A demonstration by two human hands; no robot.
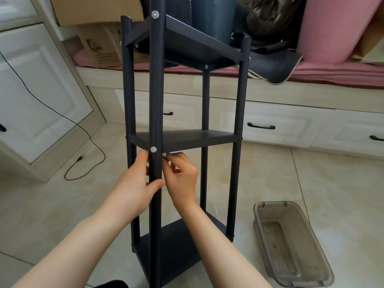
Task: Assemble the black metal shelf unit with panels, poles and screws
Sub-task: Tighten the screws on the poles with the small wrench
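1. Shelf unit [182,140] stands upright on the floor, poles vertical.
2. Near pole [156,100] runs between both hands.
3. Left hand [135,181] grips it just below the screw [153,149].
4. Right hand [182,175], equally near, pinches something small under the middle panel [187,136].

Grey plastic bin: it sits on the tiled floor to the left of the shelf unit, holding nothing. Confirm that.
Wrong side. The head view shows the grey plastic bin on the tiled floor to the right of the shelf unit, not the left. Nothing shows inside it.
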